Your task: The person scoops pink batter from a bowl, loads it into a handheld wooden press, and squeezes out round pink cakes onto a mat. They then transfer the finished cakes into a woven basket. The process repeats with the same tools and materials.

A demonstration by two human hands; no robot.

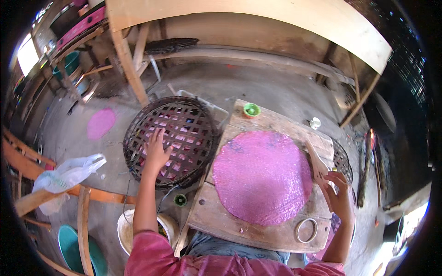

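My left hand (157, 151) has its fingers apart over a round, dark woven lattice tray (185, 135) with pink pieces showing through the gaps; whether it touches the lattice is unclear. My right hand (339, 191) grips a flat wooden paddle (317, 163) at the right side of a wooden board (209, 218). On the board lies a large, thin, round pink sheet (261, 177), glossy in patches. A green bowl-shaped mould (251, 110) stands at the board's far edge, and a pale ring (298, 232) lies near its lower right corner.
A wooden bench (80, 198) with a plastic bag (66, 175) is at left, above a teal tub (73, 250). A white bucket (126, 230) stands below the tray. A raised wooden table (248, 11) spans the back; sticks (368, 170) lie at right. A pink patch (101, 123) is on the floor.
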